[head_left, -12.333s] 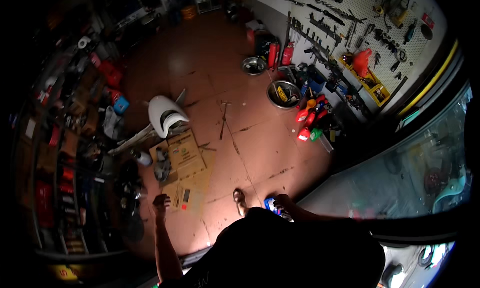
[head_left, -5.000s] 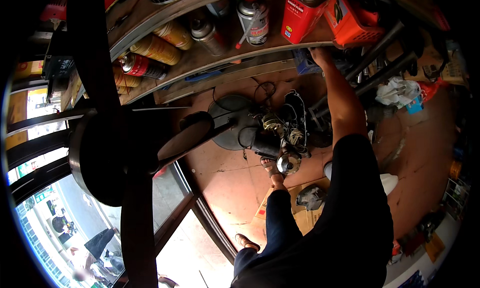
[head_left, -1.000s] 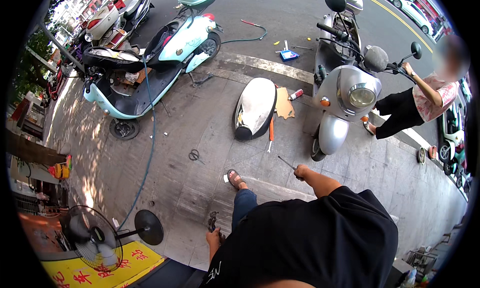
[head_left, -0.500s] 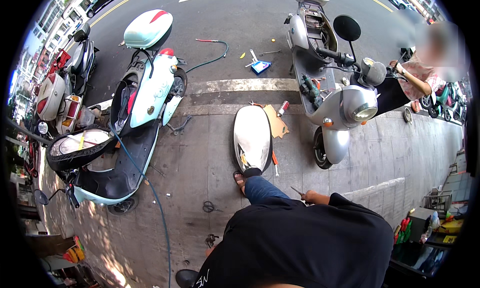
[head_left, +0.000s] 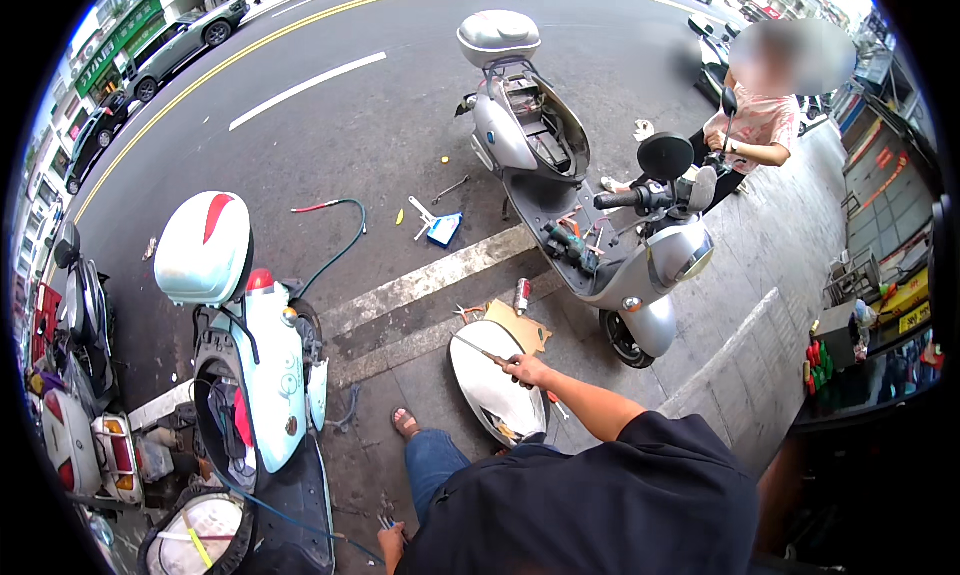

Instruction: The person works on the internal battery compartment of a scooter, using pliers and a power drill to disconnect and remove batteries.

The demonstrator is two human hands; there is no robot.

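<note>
My right hand (head_left: pixel 526 371) is closed around the handle of a long, thin screwdriver (head_left: pixel 482 352). Its shaft points up-left, over a scooter seat (head_left: pixel 482 387) with a pale top and dark edge, lying on the pavement in front of me. Whether the tip touches the seat cannot be made out. Low in the picture, my left hand (head_left: pixel 392 543) is closed on a small tool (head_left: pixel 387 522) with bluish, metallic parts; its kind is unclear. Beside the seat's right edge lies an orange-handled tool (head_left: pixel 558 405).
A pale blue scooter (head_left: pixel 280 395) stands left; a silver scooter (head_left: pixel 640 275) stands right, with a green power tool (head_left: pixel 570 247) on its footboard. Cardboard (head_left: pixel 520 325), a spray can (head_left: pixel 522 295) and a blue box (head_left: pixel 444 228) lie around. A person (head_left: pixel 765 125) is behind the silver scooter.
My view has turned and shifted right. My right hand has moved forward from beside my body, bringing the screwdriver over the seat. The left hand stays low, holding its tool.
</note>
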